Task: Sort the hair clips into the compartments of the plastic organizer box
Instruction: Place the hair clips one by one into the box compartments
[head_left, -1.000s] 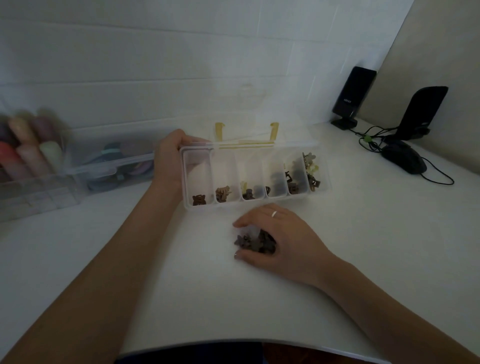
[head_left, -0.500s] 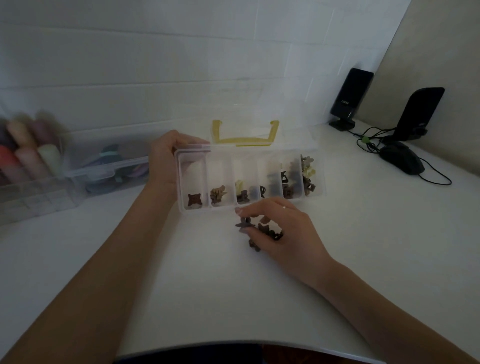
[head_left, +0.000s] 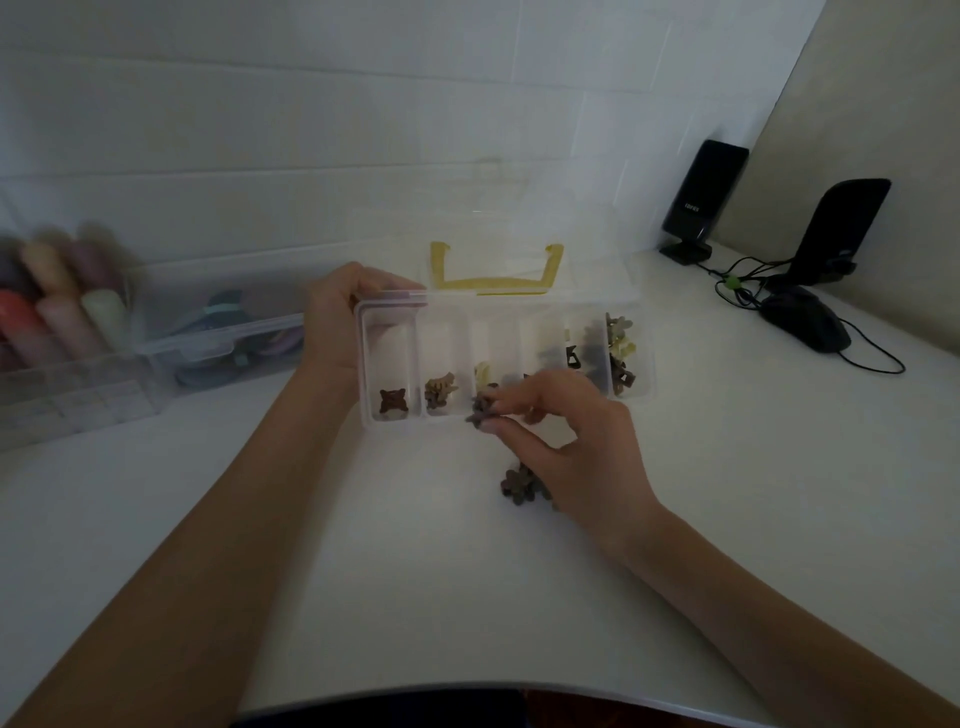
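A clear plastic organizer box (head_left: 395, 306) with several compartments stands open on the white table, its lid with a yellow handle (head_left: 493, 283) lying behind. My left hand (head_left: 340, 322) grips the box's left end. My right hand (head_left: 571, 447) pinches a small grey-brown hair clip (head_left: 480, 410) at the box's front wall, by the third compartment. A dark brown clip (head_left: 392, 401) lies in the first compartment, a tan clip (head_left: 439, 392) in the second, and more clips sit further right. A small pile of loose clips (head_left: 522, 486) rests on the table under my right palm.
Left of the box stand clear storage bins (head_left: 208, 332) with coloured items. Two black speakers (head_left: 698, 202) and a black mouse (head_left: 805, 319) with cables occupy the back right corner. The table's front edge curves just below my forearms.
My right hand has lifted off the loose pile with one clip pinched and moved up to the box's front wall. The left hand has stayed on the box.
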